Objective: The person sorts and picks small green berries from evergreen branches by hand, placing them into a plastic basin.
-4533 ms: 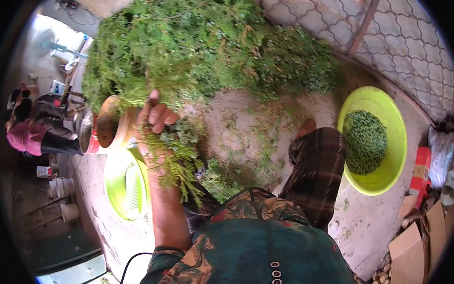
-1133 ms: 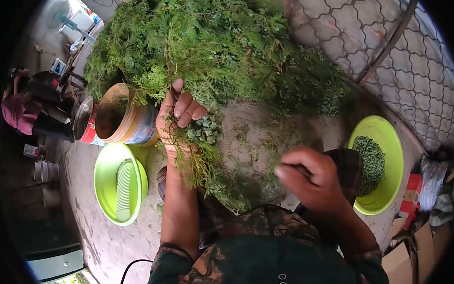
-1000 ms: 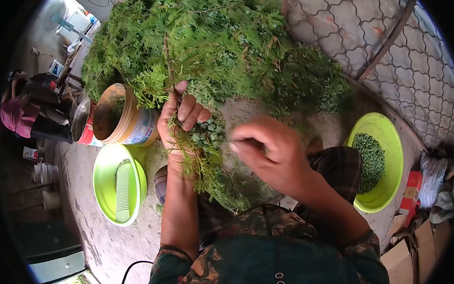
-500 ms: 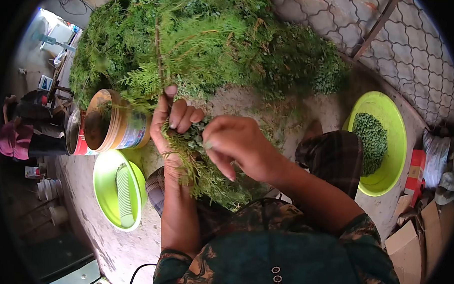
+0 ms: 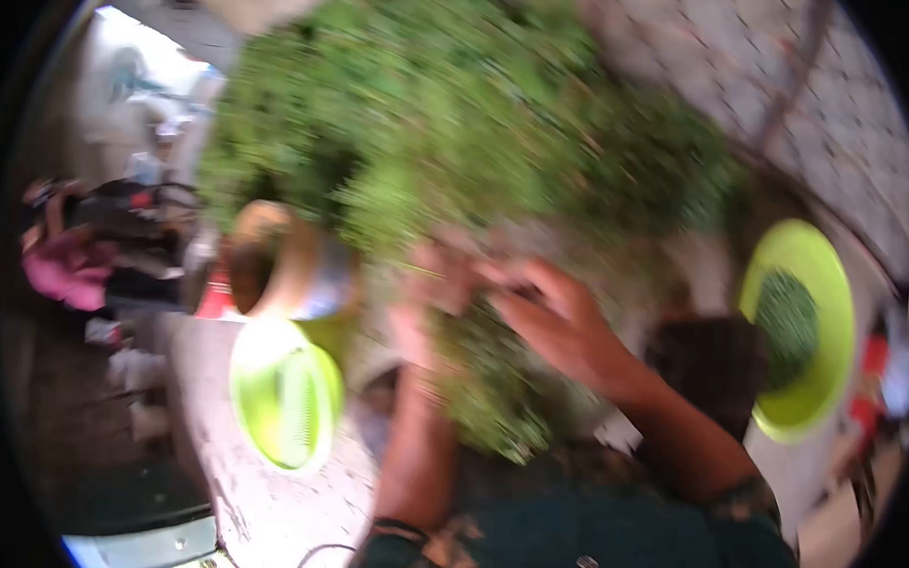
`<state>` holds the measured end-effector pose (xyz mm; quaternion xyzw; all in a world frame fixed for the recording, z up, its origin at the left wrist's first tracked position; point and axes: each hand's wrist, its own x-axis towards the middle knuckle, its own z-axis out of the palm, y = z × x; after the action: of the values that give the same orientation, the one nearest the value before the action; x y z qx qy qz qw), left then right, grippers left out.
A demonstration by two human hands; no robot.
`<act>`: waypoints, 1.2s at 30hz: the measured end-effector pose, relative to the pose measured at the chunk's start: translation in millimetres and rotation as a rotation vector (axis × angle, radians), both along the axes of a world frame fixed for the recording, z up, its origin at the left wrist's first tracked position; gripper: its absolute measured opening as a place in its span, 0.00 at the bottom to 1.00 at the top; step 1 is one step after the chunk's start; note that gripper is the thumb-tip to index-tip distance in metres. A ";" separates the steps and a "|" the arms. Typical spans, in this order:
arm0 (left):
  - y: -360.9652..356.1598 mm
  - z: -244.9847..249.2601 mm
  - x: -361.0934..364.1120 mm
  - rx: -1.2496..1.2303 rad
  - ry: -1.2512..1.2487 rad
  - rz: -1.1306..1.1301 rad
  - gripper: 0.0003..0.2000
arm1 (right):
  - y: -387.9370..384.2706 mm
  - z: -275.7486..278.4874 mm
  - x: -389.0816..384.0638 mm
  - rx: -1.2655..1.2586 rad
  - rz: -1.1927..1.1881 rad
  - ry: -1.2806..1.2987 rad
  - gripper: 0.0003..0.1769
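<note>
The view is blurred by motion. My left hand (image 5: 435, 278) is closed around a feathery green conifer branch (image 5: 496, 391), whose foliage hangs below the wrist toward my lap. Close beside it, my right hand (image 5: 554, 313) has its fingers bent in a pinch that meets the left fingers. What lies between those right fingertips is too smeared to make out. Past both hands spreads a large heap of cut conifer branches (image 5: 430, 113). A yellow-green basin (image 5: 835, 327) at the right holds a pile of small green cones (image 5: 785, 331).
At the left stands another yellow-green basin (image 5: 255, 402) with a pale ridged piece (image 5: 295, 409) inside. Behind it is an open brown bucket (image 5: 300, 269). A person in pink (image 5: 70, 266) is at the far left. Patterned paving (image 5: 723, 53) lies at the upper right.
The whole scene has shifted right and slightly down in view, and is now blurred. My right fingers have come closer to my left fingers. The branch stays in my left hand.
</note>
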<state>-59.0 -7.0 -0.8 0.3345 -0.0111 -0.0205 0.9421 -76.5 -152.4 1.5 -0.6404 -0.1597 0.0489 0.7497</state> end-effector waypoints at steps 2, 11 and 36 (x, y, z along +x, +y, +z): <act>13.8 -24.0 5.6 -0.039 -0.068 -0.098 0.15 | 2.9 -5.3 -1.2 0.109 0.050 0.039 0.12; -7.1 -4.5 -1.9 -0.277 0.061 -0.181 0.21 | -3.8 11.8 0.2 -0.021 0.022 0.283 0.05; -14.0 3.3 -2.1 -0.077 0.050 -0.081 0.17 | 10.0 6.3 -7.6 -0.506 -0.089 -0.346 0.08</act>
<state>-61.1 -21.0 2.5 0.2968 -0.0017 -0.0668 0.9526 -84.2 -142.5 7.7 -0.8118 -0.2397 -0.0558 0.5295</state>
